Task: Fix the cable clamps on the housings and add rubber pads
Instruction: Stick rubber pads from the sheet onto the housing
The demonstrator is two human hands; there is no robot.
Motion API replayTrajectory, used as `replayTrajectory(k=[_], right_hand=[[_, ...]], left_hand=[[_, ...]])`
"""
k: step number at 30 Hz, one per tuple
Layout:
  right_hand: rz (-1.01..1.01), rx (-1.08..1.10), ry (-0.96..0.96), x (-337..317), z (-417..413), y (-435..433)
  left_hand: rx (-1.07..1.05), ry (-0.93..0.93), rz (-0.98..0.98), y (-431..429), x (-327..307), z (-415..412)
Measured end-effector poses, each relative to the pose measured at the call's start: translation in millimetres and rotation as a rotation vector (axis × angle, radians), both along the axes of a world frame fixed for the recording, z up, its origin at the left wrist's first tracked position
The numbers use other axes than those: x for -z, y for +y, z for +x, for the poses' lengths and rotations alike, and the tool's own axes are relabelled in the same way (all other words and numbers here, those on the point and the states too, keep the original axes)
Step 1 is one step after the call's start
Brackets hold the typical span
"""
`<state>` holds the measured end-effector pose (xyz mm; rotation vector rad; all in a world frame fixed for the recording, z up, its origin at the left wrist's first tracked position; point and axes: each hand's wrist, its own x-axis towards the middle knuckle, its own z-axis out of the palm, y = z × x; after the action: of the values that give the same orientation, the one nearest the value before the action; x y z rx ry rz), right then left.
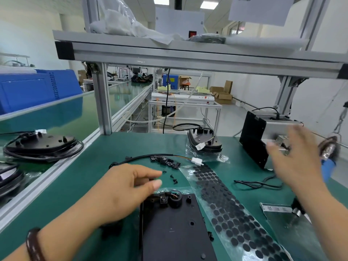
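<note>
— Green anti-static bench mat (pixel 90 187) under an aluminium frame shelf (pixel 188 53), factory floor beyond at twelve o'clock. Where's the work?

— At six o'clock: flat black plastic housing (pixel 175 230), back face up, with one small black cable clamp (pixel 163 200) seated near its top edge beside a round black grommet (pixel 175 198). Screwed down or not, too small to tell.

— Spare parts?

— Loose heap of black clamps (pixel 165 160) at twelve o'clock from the housing, tiny black screws (pixel 173 178) scattered between heap and housing. Clear backing strip of round black rubber pads (pixel 226 206) running from one o'clock down to five, just beside the housing's right edge.

— Hands?

— Left hand (pixel 128 191) hovering at ten o'clock of the housing, fingers loosely bent, thumb near forefinger, gripping nothing visible. Right hand (pixel 295 161) blurred, fingers spread and empty, up at three o'clock near the hanging metal-nosed screwdriver (pixel 329 149).

— Risks from here?

— Probably a fastening step coming, so:
  - loose clamp nudged off its seat by the left hand hovering so close
  - screws swept off the mat by a wrist crossing at eleven o'clock
  - driver on its chain pulled into the black upright fixture (pixel 253 136) at two o'clock
  - housing sliding under the driver's push if not pinned down
  - pads pressed on crooked once peeled, with little chance of a second try
</note>
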<state>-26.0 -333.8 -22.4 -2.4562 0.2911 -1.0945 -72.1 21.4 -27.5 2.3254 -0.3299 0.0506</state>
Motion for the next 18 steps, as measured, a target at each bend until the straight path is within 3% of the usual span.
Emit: replayTrajectory(k=[3,5,7,11,18], right_hand=[[-0.125,-0.368,0.305,8,-1,52],[-0.201,-0.447,0.542,18,5,80],[-0.23,-0.437,0.647,23,12,98],[-0.163,-0.393,0.694,33,26,104],[0.072,-0.403,0.602,59,28,97]], left_hand=[[-0.034,0.206,-0.28,-3,-9,23],[-0.081,0.455,-0.515,-15,-16,45],[-0.122,0.636,-0.662,-32,-20,65],[-0.179,0.793,-0.78,-74,-13,94],[-0.314,0.914,-0.821,-105,-2,120]])
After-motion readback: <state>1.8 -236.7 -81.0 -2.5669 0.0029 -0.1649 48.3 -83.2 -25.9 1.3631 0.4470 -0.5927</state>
